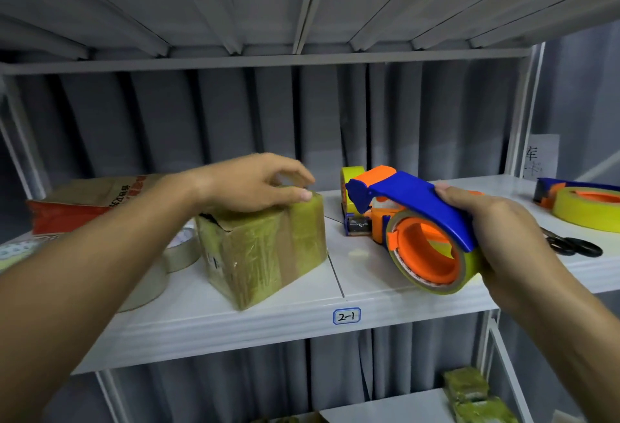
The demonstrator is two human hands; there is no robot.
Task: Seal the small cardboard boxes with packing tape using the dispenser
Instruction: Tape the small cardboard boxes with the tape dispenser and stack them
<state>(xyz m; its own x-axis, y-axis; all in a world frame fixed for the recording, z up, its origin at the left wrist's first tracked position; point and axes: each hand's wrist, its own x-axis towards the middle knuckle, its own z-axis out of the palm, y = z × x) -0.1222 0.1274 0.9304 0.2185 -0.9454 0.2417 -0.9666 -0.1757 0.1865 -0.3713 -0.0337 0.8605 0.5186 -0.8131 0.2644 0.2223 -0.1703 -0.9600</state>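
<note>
**Taped box on the shelf, dispenser held beside it**

A small brown cardboard box wrapped in yellowish clear tape (265, 248) stood on the white metal shelf (302, 318), one corner turned toward the camera. The left hand (255, 184) rested on the box's top near its far right edge, fingers loosely curved, the fingertips touching the taped surface; whether they pinched a tape end could not be told. To the right of the box and apart from it, the right hand (493, 224) gripped the blue and orange plastic tape dispenser (412, 217), fingers wrapped over the blue handle. The dispenser's yellow tape roll (432, 254) hung over the shelf's front part, the cutter end pointing left toward the box.

Behind the dispenser stood an upright yellow tape roll (349, 177). Left of the box lay a pale tape roll (181, 251), with a crumpled brown and red paper bag (87, 201) behind. At the far right lay black scissors (573, 244) and a second dispenser with yellow tape (583, 204). A label reading "2-1" (347, 316) was stuck on the shelf's front edge.
</note>
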